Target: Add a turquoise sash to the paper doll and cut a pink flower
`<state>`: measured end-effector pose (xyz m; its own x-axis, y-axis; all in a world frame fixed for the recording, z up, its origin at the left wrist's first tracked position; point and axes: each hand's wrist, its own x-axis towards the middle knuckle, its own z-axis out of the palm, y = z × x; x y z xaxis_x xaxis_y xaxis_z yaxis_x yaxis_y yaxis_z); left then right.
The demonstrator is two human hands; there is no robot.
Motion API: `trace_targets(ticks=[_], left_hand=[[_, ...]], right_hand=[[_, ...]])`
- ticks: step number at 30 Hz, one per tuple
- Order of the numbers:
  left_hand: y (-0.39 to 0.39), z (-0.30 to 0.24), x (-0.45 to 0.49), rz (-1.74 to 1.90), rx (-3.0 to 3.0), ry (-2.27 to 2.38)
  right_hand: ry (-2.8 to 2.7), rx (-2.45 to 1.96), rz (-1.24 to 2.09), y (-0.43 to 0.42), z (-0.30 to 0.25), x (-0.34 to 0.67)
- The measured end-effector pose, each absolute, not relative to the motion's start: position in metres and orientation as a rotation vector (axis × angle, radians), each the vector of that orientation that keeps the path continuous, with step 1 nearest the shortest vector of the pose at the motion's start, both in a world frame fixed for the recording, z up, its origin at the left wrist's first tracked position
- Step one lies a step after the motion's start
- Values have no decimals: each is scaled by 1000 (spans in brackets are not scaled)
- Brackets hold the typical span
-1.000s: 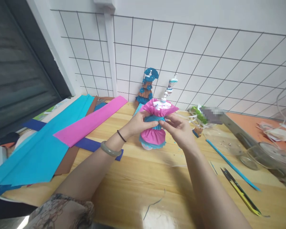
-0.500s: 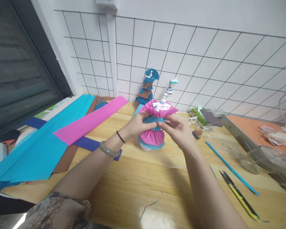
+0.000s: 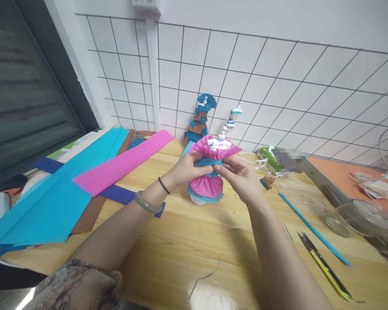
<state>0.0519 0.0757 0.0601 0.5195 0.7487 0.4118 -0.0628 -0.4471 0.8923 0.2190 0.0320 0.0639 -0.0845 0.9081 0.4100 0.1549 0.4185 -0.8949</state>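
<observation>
Holding the figure (image 3: 208,184) with left hand (image 3: 186,170) and right hand (image 3: 242,176), above the far half of the table (image 3: 168,258). Stands almost upright; cannot tell if touching the table. Looks made of gathered paper, in layers. Carries on top a wide, flared pink ruffle (image 3: 210,151), with a white piece (image 3: 220,143) inside and small white beads (image 3: 222,135) over it. Becomes narrow at the blue waist (image 3: 212,174), finely pleated. Swells below into a pink puff (image 3: 208,187), then ends in a pale blue frill (image 3: 213,199) with wavy edge. Has both grips closed on the waist, thumbs in front with tips close together, other fingers partly hidden behind. Shows also a blue and brown tower (image 3: 199,118) near the wall, pink paper (image 3: 126,161) at left, and yellow snips (image 3: 326,269) at right.
</observation>
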Motion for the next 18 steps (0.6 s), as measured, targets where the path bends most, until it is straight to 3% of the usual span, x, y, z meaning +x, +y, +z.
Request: trace_targets(ticks=[18], left_hand=[[80,55,54,1092,1798,556]], right_hand=[[-1568,-1048,800,27,69,217]])
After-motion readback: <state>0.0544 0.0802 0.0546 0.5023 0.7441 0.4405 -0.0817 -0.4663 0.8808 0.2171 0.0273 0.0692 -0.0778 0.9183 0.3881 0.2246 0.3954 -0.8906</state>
